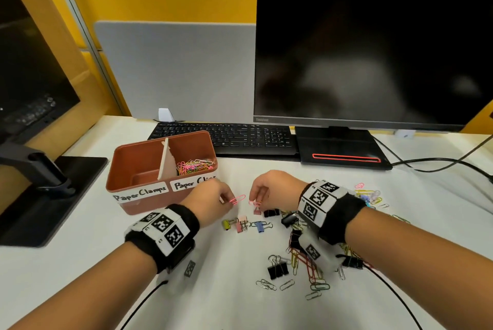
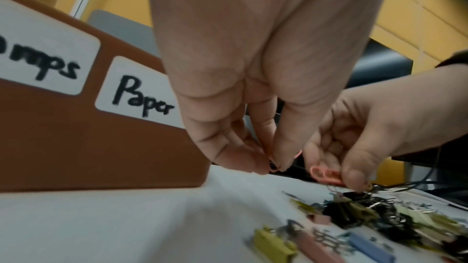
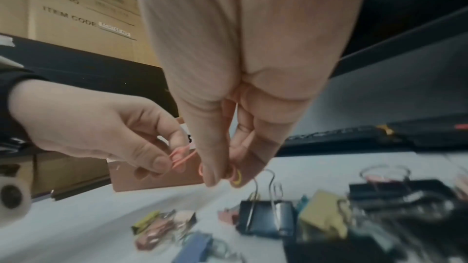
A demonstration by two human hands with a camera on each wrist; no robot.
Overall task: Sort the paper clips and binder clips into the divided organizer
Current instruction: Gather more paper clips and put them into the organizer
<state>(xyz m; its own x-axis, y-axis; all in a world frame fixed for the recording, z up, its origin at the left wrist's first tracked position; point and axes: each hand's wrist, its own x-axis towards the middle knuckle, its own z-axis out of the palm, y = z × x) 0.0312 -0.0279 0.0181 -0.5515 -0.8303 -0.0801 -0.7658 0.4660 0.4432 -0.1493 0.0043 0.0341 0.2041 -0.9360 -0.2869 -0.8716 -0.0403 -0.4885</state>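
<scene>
Paper clips being lifted for the right-hand compartment

A pink paper clip [image 1: 238, 199] is pinched by the left hand [image 1: 210, 203], just right of the brown organizer [image 1: 138, 167]; another pink clip [image 1: 254, 203] is pinched by the right hand [image 1: 269, 189], above scattered binder clips [image 1: 246, 224] on the white desk [image 1: 80, 276]; a drop behind the fingers is judged next, before a dark monitor [image 1: 373, 44]

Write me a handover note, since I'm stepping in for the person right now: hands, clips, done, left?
Left hand pinches a pink paper clip beside the organizer.
Right hand pinches another pink paper clip above the pile.
Done: coloured paper clips lie in the "Paper Clips" compartment; the "Paper Clamps" one shows none.
Left: black binder clips, small coloured binder clips and loose paper clips on the desk.
</scene>
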